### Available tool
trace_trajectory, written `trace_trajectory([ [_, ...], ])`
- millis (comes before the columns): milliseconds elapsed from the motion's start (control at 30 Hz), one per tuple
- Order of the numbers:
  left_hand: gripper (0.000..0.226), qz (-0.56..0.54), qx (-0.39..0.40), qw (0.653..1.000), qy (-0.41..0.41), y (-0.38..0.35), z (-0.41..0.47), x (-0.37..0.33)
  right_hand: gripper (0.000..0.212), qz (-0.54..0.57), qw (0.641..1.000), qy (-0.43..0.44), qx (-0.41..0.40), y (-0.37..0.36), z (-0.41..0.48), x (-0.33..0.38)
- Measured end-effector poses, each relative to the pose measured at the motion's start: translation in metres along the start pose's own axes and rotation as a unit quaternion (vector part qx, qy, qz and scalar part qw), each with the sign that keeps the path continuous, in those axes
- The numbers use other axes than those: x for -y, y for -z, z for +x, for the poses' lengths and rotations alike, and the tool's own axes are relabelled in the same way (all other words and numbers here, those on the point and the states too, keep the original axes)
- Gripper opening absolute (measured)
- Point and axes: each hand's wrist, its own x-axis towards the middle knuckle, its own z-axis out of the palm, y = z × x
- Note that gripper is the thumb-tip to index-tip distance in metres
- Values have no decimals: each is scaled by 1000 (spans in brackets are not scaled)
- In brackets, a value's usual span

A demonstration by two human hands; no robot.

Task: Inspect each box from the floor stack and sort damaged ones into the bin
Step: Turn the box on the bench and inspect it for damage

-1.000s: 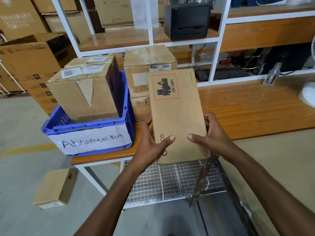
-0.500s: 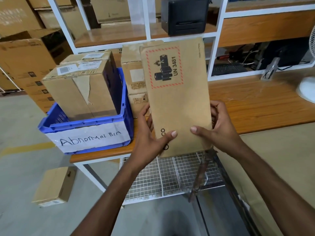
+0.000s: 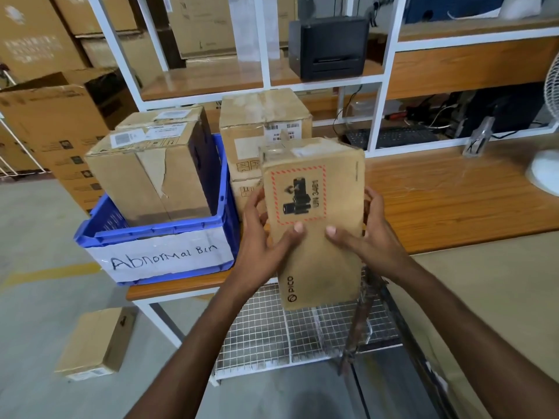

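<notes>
I hold a flat brown box (image 3: 320,261) upright in front of me, its face carrying a red-hatched battery label marked UN 3481. Its taped top end now shows. My left hand (image 3: 260,237) grips its left edge and my right hand (image 3: 369,237) its right edge, thumbs on the front. To the left on the wooden table stands the blue crate (image 3: 157,234) labelled "Abnormal Bin", holding two cardboard boxes (image 3: 145,176), the front one with torn paper. One small brown box (image 3: 96,340) lies on the floor at lower left.
Two stacked cardboard boxes (image 3: 260,128) stand on the table behind the held box. A wire mesh shelf (image 3: 272,337) sits under the table. White shelving carries a black printer (image 3: 329,46); a keyboard (image 3: 390,137) and a white fan (image 3: 544,170) are at right. Large cartons (image 3: 54,116) stand at left.
The held box first rose, then came down and tilted with its top away from me, so its taped top end shows. Both hands slid higher along its sides.
</notes>
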Motion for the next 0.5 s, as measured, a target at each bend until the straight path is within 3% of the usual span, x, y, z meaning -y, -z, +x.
trace_trajectory([
  [167, 81, -9, -89, 996, 1, 0, 31, -35, 77, -40, 996, 54, -55, 1, 20, 44],
  [500, 45, 18, -145, 989, 14, -6, 34, -45, 63, -47, 992, 44, -113, 0, 29, 50],
])
